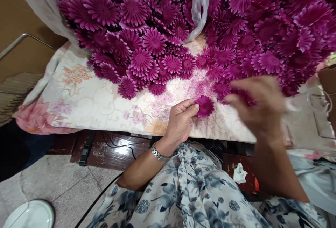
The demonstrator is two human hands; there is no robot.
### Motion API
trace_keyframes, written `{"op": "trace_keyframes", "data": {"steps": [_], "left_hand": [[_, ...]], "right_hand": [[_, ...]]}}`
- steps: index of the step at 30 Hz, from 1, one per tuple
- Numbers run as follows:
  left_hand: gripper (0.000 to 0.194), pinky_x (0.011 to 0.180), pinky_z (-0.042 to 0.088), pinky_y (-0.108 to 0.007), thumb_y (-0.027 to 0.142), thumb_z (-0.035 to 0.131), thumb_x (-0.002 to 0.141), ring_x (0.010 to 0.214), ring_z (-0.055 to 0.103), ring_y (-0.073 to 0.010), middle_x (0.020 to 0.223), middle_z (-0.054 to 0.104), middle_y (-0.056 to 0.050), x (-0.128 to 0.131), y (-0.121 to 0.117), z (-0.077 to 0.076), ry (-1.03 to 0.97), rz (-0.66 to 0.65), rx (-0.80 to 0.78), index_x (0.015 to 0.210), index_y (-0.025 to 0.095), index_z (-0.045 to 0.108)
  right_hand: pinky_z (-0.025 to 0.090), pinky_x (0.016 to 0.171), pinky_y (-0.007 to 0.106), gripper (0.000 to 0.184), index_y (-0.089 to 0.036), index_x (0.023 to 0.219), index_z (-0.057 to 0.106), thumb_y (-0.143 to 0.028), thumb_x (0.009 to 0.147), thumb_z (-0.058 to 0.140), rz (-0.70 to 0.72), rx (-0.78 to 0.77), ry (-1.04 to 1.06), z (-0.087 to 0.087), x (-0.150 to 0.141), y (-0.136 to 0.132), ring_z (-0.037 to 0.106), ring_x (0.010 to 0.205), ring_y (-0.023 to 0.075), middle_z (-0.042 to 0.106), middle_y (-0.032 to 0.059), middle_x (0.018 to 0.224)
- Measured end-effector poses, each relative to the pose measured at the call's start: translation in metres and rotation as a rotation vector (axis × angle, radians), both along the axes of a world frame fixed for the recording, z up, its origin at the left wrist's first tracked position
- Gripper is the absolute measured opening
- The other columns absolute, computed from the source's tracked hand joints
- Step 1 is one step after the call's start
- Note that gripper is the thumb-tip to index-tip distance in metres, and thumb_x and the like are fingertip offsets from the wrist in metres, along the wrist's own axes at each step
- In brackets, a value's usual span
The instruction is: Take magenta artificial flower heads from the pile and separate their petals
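Pinching a single magenta flower (205, 106) at its edge, the left hand (181, 118) has a narrow grip between thumb and fingers, just above the patterned cloth (105, 111). The right hand (259, 105) is blurred near the right heap (273, 32); its grip and any contents cannot be told. Many similar flowers lie loose in the left heap (153, 42), partly inside a plastic bag (202, 9). Work appears in progress on one flower; neither heap can be identified as finished or unhandled, so the completed share is indeterminate.
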State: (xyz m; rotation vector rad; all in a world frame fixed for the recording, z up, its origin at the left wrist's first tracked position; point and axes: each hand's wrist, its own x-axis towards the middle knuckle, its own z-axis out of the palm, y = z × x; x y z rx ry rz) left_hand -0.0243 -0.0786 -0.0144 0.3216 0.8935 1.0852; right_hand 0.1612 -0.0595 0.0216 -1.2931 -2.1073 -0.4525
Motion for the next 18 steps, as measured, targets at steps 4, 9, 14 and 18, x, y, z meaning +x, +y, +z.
{"op": "trace_keyframes", "data": {"steps": [4,9,14,18], "left_hand": [[0.021,0.054,0.043,-0.018,0.023,0.079,0.056,0.054,0.054,-0.0057,0.061,0.067,0.000,0.003,-0.003,-0.002,0.032,-0.020,0.053,0.074,0.015,0.074],[0.019,0.063,0.045,-0.019,0.023,0.079,0.058,0.061,0.056,-0.0075,0.064,0.069,-0.001,0.005,-0.005,-0.003,0.073,-0.033,0.136,0.076,0.015,0.076],[0.023,0.058,0.045,-0.019,0.020,0.084,0.047,0.055,0.057,-0.0071,0.059,0.069,0.000,0.003,-0.001,0.001,0.037,0.053,0.010,0.067,0.016,0.074],[0.019,0.053,0.045,-0.018,0.022,0.083,0.051,0.053,0.058,-0.0077,0.059,0.068,-0.001,0.002,0.000,0.005,-0.006,-0.001,-0.001,0.066,0.015,0.073]], "right_hand": [[0.045,0.063,0.029,0.007,-0.017,0.077,0.057,-0.021,0.082,0.061,0.272,-0.220,0.139,-0.031,-0.040,-0.013,0.053,0.065,0.0146,0.062,0.0031,0.068],[0.044,0.063,0.029,0.009,-0.018,0.076,0.055,-0.013,0.083,0.057,0.210,-0.158,0.139,-0.032,-0.041,-0.017,0.052,0.063,0.0143,0.061,0.0024,0.065],[0.042,0.063,0.028,0.008,-0.019,0.075,0.057,-0.020,0.083,0.059,-0.153,0.139,0.025,-0.003,0.002,0.003,0.051,0.067,0.0151,0.061,0.0031,0.067],[0.043,0.072,0.033,0.016,-0.020,0.087,0.065,-0.033,0.087,0.055,-0.442,0.183,-0.101,0.030,0.058,0.023,0.055,0.076,0.0185,0.066,0.0078,0.080]]}}
